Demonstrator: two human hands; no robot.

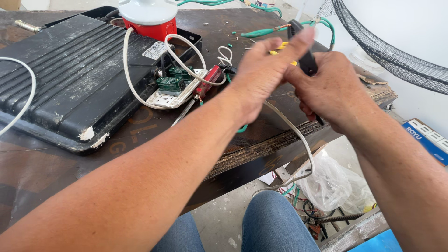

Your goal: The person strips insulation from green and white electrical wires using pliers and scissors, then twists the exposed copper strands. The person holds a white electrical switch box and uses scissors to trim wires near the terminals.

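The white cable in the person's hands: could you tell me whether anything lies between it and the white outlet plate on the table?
Only the left hand and a red-handled screwdriver lie between the white cable and the outlet plate; the right hand holds a black tool.

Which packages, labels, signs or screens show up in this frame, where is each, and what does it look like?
White label: small rectangular sticker with dark print, on the black case near the red and white container.
Blue box: flat carton with white lettering, at the right edge, below table level.
Clear plastic bag: crumpled, on the floor under the table edge.
No signs or screens.
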